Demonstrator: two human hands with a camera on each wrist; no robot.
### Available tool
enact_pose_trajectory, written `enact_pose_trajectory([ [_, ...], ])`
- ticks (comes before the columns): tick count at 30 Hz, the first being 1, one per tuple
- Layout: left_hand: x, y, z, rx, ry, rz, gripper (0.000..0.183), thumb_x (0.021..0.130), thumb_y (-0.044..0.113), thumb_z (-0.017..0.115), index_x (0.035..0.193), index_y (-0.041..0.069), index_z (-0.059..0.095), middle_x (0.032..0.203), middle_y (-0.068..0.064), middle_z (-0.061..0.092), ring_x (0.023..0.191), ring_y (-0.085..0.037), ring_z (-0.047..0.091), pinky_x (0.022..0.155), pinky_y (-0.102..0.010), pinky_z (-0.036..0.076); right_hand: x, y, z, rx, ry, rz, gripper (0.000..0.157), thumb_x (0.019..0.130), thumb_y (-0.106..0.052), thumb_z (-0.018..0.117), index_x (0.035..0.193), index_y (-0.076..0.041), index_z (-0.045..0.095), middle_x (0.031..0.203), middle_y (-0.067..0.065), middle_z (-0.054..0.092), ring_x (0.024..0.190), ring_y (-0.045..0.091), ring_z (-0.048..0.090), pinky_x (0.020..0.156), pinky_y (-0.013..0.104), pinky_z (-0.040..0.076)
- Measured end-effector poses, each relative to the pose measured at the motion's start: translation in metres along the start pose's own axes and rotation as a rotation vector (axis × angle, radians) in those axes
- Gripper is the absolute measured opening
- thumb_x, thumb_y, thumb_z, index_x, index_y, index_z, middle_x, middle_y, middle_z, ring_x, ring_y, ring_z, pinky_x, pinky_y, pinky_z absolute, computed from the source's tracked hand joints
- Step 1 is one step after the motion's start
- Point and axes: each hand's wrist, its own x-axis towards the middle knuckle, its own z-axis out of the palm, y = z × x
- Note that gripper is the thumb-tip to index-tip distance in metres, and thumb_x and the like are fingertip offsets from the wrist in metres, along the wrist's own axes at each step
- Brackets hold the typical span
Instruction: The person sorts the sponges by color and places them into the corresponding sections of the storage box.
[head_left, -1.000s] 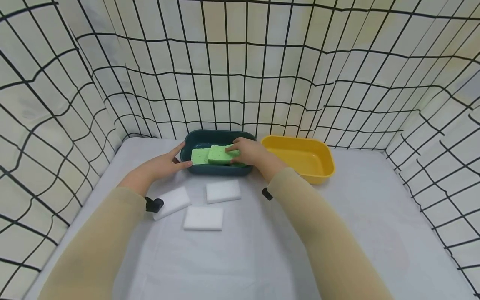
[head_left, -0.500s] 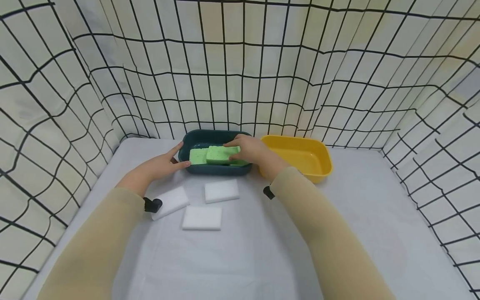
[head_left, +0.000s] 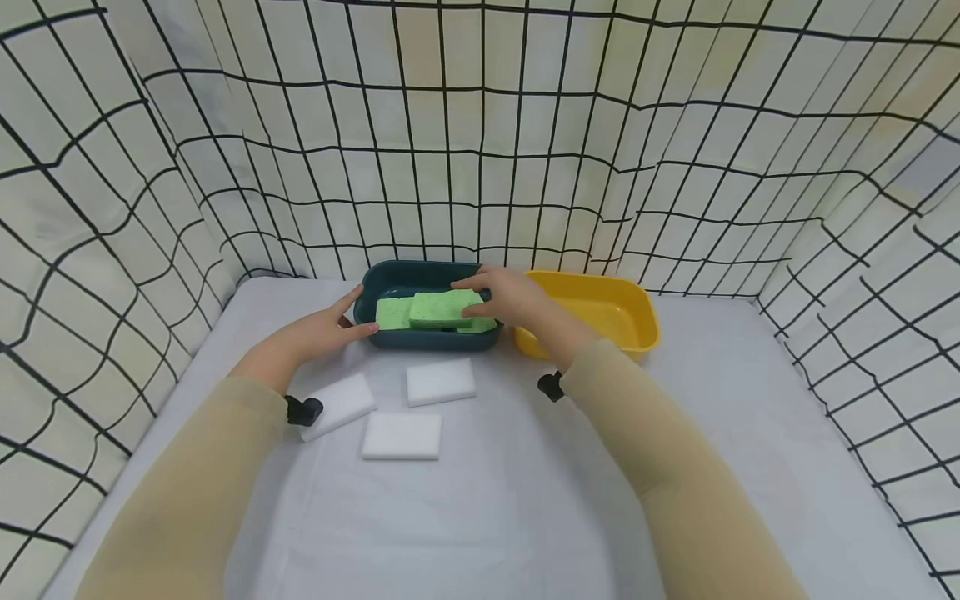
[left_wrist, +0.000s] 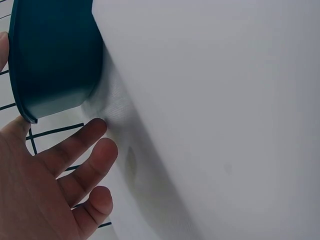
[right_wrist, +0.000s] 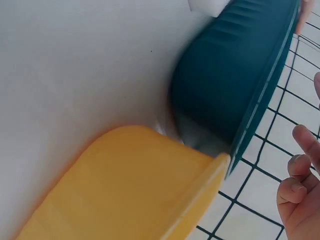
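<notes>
In the head view, a dark teal tub holds light green sponges, one sponge lying on top of another green sponge. My left hand rests against the tub's left end, thumb along the front rim and a finger toward the back. The left wrist view shows its other fingers spread loose below the rim. My right hand is over the tub's right end, thumb and fingertips at the top sponge's right end. In the right wrist view its fingers are loosely bent with nothing visible between them.
A yellow tub stands right of the teal one, partly behind the right forearm. Three white sponge-like blocks lie on the white tabletop in front. A black wire grid encloses the back and sides.
My right hand has shifted back and right across the top sponge, its fingers loosening from it. The left hand stays at the teal tub's rim. The head view has drifted slightly.
</notes>
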Motion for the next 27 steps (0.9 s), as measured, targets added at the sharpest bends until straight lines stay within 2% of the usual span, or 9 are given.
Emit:
enact_pose_trajectory([
  [4,0.002,-0.001,0.001,-0.004,0.0,-0.004,0.098,0.091,0.075,0.042,0.158,0.032,-0.014,0.144,-0.029,0.045,0.134,-0.05,0.038,0.107,-0.07,0.024,-0.011,0.008,-0.004,0.023,0.027,0.015,0.053,0.09,-0.04,0.074,0.14,-0.034,0.058,0.131,0.005,0.056,0.11,0.023,0.055,0.09,0.038,0.048],
  [10,0.005,-0.003,0.002,0.001,0.0,-0.014,0.098,0.091,0.075,0.042,0.158,0.032,-0.015,0.145,-0.03,0.044,0.135,-0.051,0.037,0.107,-0.071,0.023,-0.031,0.028,-0.007,0.066,0.042,0.059,0.053,0.089,-0.04,0.074,0.139,-0.034,0.059,0.122,0.007,0.058,0.098,0.023,0.055,0.085,0.036,0.049],
  [14,0.004,-0.003,0.001,0.002,-0.001,-0.014,0.098,0.091,0.075,0.042,0.158,0.031,-0.015,0.145,-0.03,0.043,0.135,-0.052,0.037,0.107,-0.071,0.023,-0.047,0.043,-0.011,0.093,0.047,0.099,0.053,0.09,-0.041,0.073,0.14,-0.034,0.058,0.122,0.005,0.058,0.101,0.023,0.055,0.089,0.038,0.048],
  [20,0.0,-0.002,0.0,-0.002,0.001,-0.004,0.097,0.092,0.074,0.042,0.158,0.03,-0.014,0.145,-0.031,0.044,0.134,-0.051,0.039,0.107,-0.07,0.024,-0.074,0.064,-0.019,0.149,0.071,0.145,0.056,0.089,-0.042,0.074,0.142,-0.034,0.056,0.12,0.009,0.059,0.099,0.025,0.052,0.084,0.038,0.046],
  [27,0.002,-0.001,0.002,-0.014,-0.001,-0.003,0.099,0.091,0.075,0.044,0.158,0.032,-0.015,0.145,-0.029,0.043,0.133,-0.049,0.04,0.106,-0.07,0.025,-0.108,0.096,-0.024,0.15,0.09,0.184,0.06,0.088,-0.041,0.075,0.143,-0.033,0.055,0.109,0.003,0.057,0.093,0.025,0.049,0.076,0.037,0.044],
])
